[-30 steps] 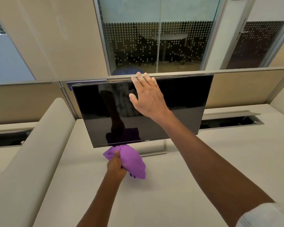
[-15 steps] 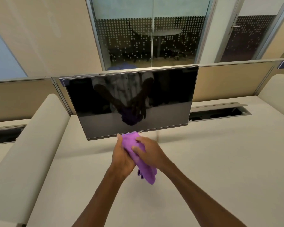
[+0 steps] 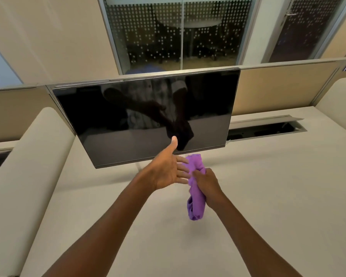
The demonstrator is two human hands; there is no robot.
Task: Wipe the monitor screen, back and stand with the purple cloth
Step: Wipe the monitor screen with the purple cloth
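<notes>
The black monitor [image 3: 144, 114] stands on the desk, its dark screen facing me and tilted, reflecting my arms. Its stand is almost wholly hidden behind my hands. My right hand [image 3: 207, 185] grips the bunched purple cloth [image 3: 196, 204] just below the screen's lower edge; the cloth hangs down from my fist above the desk. My left hand [image 3: 166, 168] is spread with the thumb up, and its fingertips touch the upper part of the cloth.
The cream desk [image 3: 268, 196] stretches around me, with a padded divider [image 3: 28, 156] on the left and another at the far right [image 3: 342, 96]. An open cable tray slot [image 3: 266, 130] lies behind the monitor on the right. A partition and glass wall stand behind.
My right hand left the monitor's top edge, came down and took the cloth from my left hand. My left hand has let go and spread open.
</notes>
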